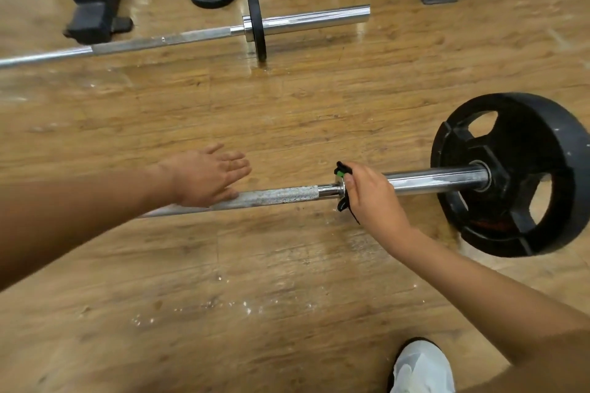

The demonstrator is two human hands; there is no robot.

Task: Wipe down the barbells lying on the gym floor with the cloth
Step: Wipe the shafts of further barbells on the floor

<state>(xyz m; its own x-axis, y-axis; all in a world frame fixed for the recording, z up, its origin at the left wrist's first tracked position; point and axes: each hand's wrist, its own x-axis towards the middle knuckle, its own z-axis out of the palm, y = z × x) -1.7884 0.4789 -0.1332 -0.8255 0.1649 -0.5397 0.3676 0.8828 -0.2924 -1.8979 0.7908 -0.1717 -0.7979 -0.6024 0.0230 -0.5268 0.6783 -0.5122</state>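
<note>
Cloth (343,171), black and green, is bunched in the right hand (370,195), which grips it round the near barbell (281,196) at the collar, left of the plate (510,175). Over the knurled shaft the left hand (207,175) lies flat-fingered. Bare floor (287,112) separates this bar from the far barbell (191,37).
</note>
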